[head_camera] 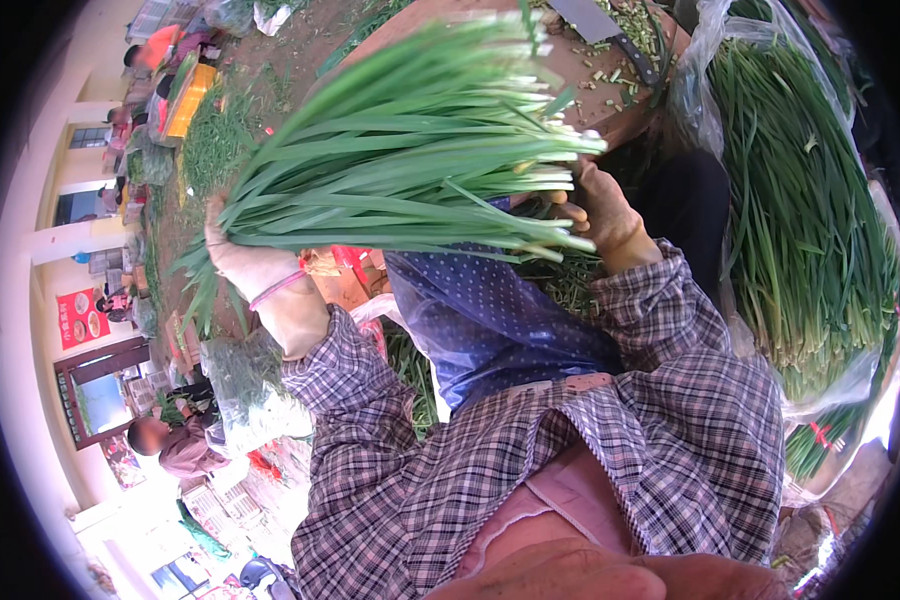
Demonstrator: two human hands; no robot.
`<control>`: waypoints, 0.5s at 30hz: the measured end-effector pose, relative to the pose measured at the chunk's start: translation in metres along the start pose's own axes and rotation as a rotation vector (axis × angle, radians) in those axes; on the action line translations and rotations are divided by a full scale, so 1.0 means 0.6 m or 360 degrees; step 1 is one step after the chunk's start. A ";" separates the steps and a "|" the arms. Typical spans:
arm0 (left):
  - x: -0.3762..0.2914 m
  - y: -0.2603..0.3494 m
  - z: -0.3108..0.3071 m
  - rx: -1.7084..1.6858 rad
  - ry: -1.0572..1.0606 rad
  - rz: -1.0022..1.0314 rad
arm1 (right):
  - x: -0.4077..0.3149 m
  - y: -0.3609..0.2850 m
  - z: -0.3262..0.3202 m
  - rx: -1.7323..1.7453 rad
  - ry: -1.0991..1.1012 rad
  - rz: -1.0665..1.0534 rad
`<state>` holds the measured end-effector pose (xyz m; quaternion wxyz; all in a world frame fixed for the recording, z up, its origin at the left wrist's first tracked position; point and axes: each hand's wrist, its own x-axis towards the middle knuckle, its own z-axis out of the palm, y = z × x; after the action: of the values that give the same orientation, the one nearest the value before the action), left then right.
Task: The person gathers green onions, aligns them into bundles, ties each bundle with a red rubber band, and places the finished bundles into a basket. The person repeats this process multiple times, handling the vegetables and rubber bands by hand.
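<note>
A large loose bunch of green garlic chives [405, 165] spans the space between my hands, white stem ends to the right. My left hand [240, 251], gloved and with a pink band at the wrist, holds the leafy end from below. My right hand [604, 202], also in a pale glove with worn or bare fingertips, is at the stem ends; whether its fingers grip any stems is partly hidden. Beyond the bunch, a cleaver [600, 34] with a dark handle lies on a round wooden board [615, 120] among chopped stem pieces.
Plastic-wrapped chives [795, 202] are heaped at the right, above a bundle with a red tie [821, 435]. A blue dotted apron [487, 322] covers my lap. At the left are a seated person [180, 446], a plastic bag of greens [247, 375], more people and a yellow crate [195, 97].
</note>
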<state>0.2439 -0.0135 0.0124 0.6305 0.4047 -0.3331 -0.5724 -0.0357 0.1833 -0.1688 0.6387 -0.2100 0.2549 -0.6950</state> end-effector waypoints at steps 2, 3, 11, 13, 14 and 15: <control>0.025 -0.016 -0.025 -0.0001 0.0129 -0.0075 | -0.023 -0.019 0.000 -0.0026 0.0427 0.0346; 0.039 -0.023 -0.039 -0.0039 0.0272 -0.0094 | -0.036 -0.031 -0.003 0.0057 0.0563 0.0198; 0.034 -0.035 -0.108 0.0897 -0.0042 0.0492 | -0.058 -0.046 0.031 -0.2957 0.0585 0.0007; 0.014 -0.023 -0.085 0.0701 -0.0053 0.0364 | -0.031 -0.030 0.057 -0.2486 0.0552 -0.0255; -0.005 -0.015 -0.077 0.0421 -0.0041 0.0219 | -0.013 -0.022 0.068 -0.2501 0.0426 -0.0469; -0.018 -0.013 -0.067 0.0378 0.0097 0.0157 | 0.004 -0.015 0.074 -0.2551 0.0322 -0.0636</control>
<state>0.2746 0.0024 -0.0122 0.6153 0.4770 -0.3987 -0.4847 -0.0156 0.1777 -0.1282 0.1342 -0.5791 0.6865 -0.4187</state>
